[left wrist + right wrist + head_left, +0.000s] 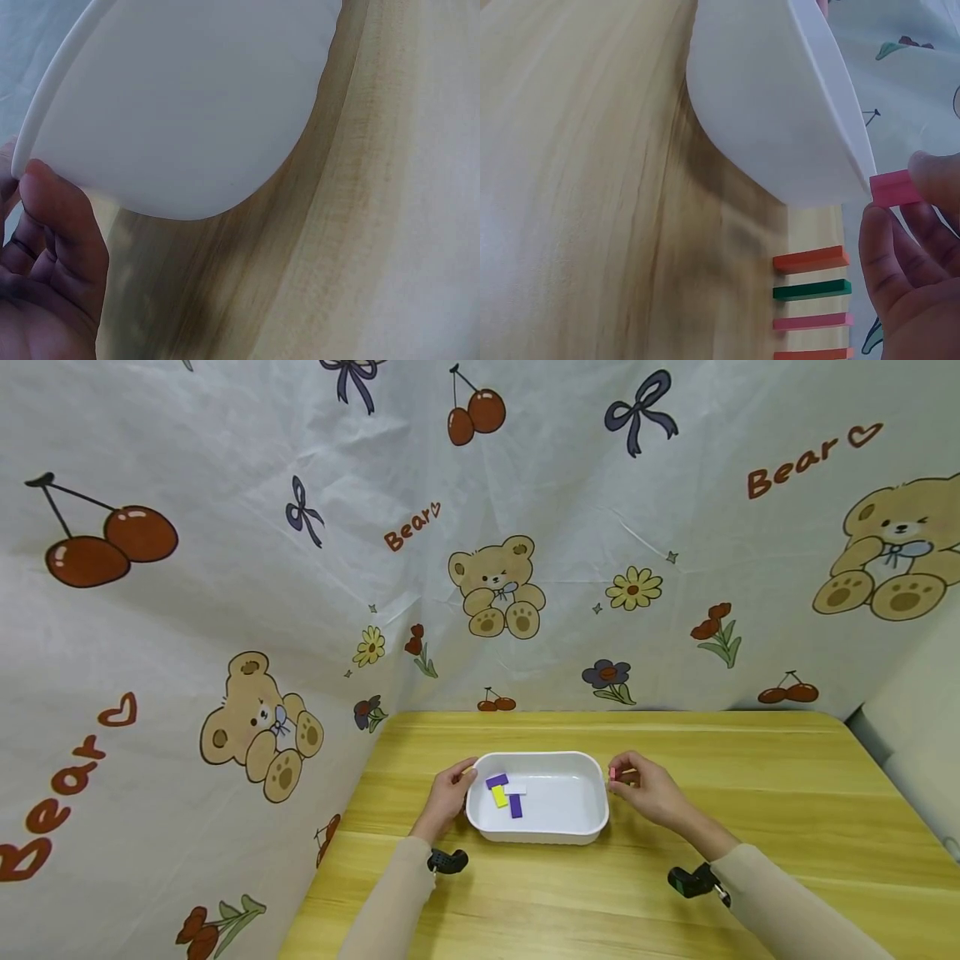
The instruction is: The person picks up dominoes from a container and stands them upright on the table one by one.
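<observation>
A white plastic basin (pixel 555 837) sits on the table with two purple blocks, a yellow block (pixel 499 796) and a white block (pixel 516 790) lying toward its left side. My left hand (pixel 450 792) grips the basin's left end, thumb at the rim in the left wrist view. Between the thumb and fingers of my right hand (pixel 647 789) is a small pink block (pixel 895 189), held right beside the basin's right rim. In the right wrist view, an orange block (pixel 811 259), a green block (pixel 811 289) and other thin blocks lie in a row on the table near that hand.
The wooden table (pixel 525 902) ends at a fabric backdrop (pixel 555 510) printed with bears, cherries and flowers. A pale surface (pixel 911 760) borders the right side. Each wrist wears a black camera mount, such as the left mount (pixel 447 861).
</observation>
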Motion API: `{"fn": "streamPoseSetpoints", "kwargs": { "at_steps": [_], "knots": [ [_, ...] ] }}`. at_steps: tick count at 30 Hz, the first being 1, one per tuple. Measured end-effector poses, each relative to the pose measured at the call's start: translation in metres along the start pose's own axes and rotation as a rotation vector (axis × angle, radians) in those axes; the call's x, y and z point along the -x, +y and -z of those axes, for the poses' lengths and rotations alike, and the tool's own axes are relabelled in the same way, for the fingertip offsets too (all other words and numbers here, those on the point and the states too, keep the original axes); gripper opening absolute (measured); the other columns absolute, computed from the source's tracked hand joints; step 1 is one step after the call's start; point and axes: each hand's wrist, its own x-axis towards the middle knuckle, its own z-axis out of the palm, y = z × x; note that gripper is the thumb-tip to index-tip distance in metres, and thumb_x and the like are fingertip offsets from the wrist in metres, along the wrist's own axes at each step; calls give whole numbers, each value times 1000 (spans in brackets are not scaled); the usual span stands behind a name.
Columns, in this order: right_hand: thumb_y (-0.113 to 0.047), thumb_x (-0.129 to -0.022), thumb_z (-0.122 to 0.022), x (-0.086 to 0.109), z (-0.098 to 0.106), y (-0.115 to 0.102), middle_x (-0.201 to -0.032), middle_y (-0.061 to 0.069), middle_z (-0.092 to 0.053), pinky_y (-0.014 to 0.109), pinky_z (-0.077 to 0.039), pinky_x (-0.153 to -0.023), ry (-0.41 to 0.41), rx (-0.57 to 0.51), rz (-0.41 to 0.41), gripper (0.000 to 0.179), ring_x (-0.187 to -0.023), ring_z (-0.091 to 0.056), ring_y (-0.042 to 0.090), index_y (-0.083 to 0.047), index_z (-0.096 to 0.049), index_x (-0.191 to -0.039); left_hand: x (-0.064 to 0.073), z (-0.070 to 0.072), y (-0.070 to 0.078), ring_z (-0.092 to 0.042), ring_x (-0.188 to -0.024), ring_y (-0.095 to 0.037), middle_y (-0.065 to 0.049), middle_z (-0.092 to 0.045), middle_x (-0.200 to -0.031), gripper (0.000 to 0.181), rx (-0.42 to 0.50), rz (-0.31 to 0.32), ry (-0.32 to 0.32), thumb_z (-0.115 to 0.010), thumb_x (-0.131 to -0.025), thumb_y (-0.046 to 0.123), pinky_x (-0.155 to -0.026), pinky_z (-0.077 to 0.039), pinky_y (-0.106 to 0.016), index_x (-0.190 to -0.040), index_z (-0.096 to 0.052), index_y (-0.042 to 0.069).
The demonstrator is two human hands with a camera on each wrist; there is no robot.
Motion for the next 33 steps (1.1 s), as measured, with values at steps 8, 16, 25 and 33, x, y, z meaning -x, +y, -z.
{"fn": "streamPoseSetpoints", "kwargs": {
  "at_steps": [8, 16, 25, 33],
  "knots": [
    [-2, -96, -69, 4, -2, 10, -115, 16, -63, 31, -61, -85, -5, 0, -19, 25, -109, -68, 34, 1, -58, -118, -1, 2, -1, -51, -83, -15, -4, -54, -96, 37, 8, 13, -15, -62, -105, 30, -58, -46, -22, -141, -65, 22],
    [-5, -95, -72, 9, -6, 25, -113, 13, -66, 31, -59, -84, -15, 13, -25, 24, -108, -69, 33, -2, -61, -116, 0, 1, 1, -50, -86, -16, -4, -53, -96, 37, 5, 15, -10, -62, -105, 29, -62, -47, -21, -141, -65, 22],
    [-3, -96, -71, 11, -14, 31, -113, 13, -64, 30, -59, -87, -19, 20, -61, 23, -106, -66, 28, -2, -59, -115, 1, 1, 0, -50, -87, -15, -4, -53, -96, 36, -4, 21, -3, -61, -105, 30, -62, -46, -21, -140, -66, 24],
    [-5, -96, -71, 13, -20, 39, -109, 11, -65, 32, -58, -86, -10, 34, -81, 21, -102, -67, 26, -3, -61, -114, 1, 1, 1, -49, -85, -15, -3, -53, -95, 36, -5, 19, 1, -62, -105, 30, -61, -45, -20, -140, -66, 24]
  ]
}}
